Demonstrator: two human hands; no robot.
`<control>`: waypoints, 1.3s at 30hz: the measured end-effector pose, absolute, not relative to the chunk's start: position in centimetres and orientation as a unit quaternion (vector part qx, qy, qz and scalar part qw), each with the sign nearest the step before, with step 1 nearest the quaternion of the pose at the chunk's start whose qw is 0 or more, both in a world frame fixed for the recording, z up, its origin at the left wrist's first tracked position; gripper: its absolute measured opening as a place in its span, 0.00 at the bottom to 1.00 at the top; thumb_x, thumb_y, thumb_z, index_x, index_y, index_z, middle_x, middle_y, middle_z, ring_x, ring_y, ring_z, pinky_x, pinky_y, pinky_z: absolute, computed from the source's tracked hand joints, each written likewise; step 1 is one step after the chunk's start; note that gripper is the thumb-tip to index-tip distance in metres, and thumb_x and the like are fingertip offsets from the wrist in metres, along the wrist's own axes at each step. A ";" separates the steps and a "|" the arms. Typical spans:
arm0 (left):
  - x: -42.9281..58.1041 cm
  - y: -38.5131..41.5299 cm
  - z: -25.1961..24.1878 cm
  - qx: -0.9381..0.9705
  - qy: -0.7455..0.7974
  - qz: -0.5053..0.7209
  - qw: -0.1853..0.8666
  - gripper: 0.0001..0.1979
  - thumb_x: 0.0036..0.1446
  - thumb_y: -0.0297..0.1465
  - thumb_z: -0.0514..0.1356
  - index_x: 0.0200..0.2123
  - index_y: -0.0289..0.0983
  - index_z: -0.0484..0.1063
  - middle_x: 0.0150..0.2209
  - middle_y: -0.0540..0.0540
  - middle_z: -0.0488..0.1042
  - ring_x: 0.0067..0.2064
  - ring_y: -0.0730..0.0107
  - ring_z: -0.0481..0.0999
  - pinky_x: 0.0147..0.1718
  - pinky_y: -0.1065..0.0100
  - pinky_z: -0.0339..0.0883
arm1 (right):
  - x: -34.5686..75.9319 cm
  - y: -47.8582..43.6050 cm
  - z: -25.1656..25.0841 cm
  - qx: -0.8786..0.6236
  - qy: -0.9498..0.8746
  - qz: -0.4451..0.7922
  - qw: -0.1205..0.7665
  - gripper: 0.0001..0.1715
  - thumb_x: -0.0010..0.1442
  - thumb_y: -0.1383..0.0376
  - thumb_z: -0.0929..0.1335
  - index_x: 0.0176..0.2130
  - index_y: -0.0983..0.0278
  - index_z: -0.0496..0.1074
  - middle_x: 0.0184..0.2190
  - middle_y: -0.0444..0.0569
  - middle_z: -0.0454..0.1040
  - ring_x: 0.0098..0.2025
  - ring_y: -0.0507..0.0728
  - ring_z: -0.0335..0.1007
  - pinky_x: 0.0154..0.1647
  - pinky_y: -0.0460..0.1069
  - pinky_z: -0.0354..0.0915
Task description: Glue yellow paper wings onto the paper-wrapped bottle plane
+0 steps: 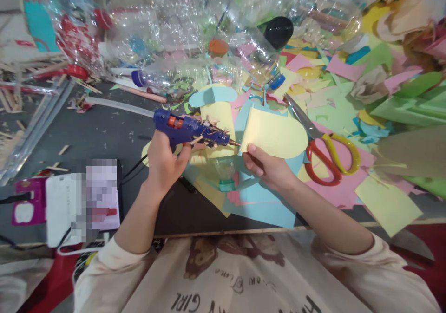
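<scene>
My left hand (pixel 164 162) is closed around the handle of a blue glue gun (pixel 190 129), with bits of wood stuck along its barrel. A clear glue stick (pixel 120 106) sticks out of its back end. The metal nozzle touches or nearly touches the folded left edge of a yellow paper piece (pixel 275 134) with a rounded end. My right hand (pixel 266 164) pinches that paper near the fold. Below the nozzle lies a plastic bottle with a green cap (pixel 227 185), yellow paper on its body and a light blue paper strip (pixel 212 97) across its far end.
Large scissors (pixel 324 148) with red and yellow handles lie right of the paper. Clear plastic bottles (pixel 167 20) crowd the back, and coloured paper scraps (pixel 334 99) cover the right. At left are glue sticks (pixel 42 122), wood bits and phones (pixel 64 211); a black cord (pixel 134 168) runs from the glue gun.
</scene>
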State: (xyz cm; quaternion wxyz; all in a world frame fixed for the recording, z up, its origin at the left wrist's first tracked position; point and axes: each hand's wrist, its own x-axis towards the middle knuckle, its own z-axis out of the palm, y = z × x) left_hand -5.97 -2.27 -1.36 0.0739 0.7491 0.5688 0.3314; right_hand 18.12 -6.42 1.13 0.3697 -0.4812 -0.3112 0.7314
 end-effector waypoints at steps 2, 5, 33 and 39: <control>-5.9 -2.2 -1.4 0.752 0.573 0.321 0.064 0.16 0.53 0.35 0.59 0.45 0.38 0.68 0.35 0.44 0.73 0.44 0.53 0.77 0.47 0.57 0.71 | 18.1 -6.5 1.2 -0.477 -0.314 0.734 0.368 0.37 0.46 0.33 0.71 0.16 0.61 0.64 0.10 0.35 0.51 0.16 0.47 0.42 0.21 0.48 0.45; -5.9 -2.1 -1.5 0.756 0.573 0.311 0.059 0.16 0.53 0.35 0.58 0.45 0.38 0.67 0.33 0.45 0.72 0.40 0.54 0.77 0.44 0.58 0.72 | 18.2 -6.5 1.1 -0.469 -0.324 0.736 0.366 0.36 0.48 0.34 0.70 0.17 0.60 0.63 0.10 0.36 0.50 0.16 0.47 0.43 0.22 0.49 0.45; -6.1 -2.0 -1.2 0.755 0.562 0.336 0.041 0.12 0.58 0.36 0.55 0.44 0.39 0.66 0.32 0.46 0.73 0.33 0.61 0.75 0.38 0.62 0.71 | 18.1 -6.8 0.9 -0.464 -0.366 0.734 0.334 0.38 0.54 0.35 0.67 0.14 0.59 0.58 0.11 0.36 0.49 0.18 0.48 0.47 0.28 0.50 0.55; -6.2 -2.1 -1.1 0.748 0.569 0.336 0.061 0.15 0.60 0.39 0.55 0.47 0.39 0.66 0.39 0.42 0.75 0.41 0.57 0.78 0.43 0.61 0.72 | 18.1 -6.7 1.1 -0.457 -0.374 0.738 0.326 0.39 0.53 0.34 0.67 0.13 0.59 0.56 0.11 0.36 0.49 0.18 0.48 0.47 0.29 0.50 0.54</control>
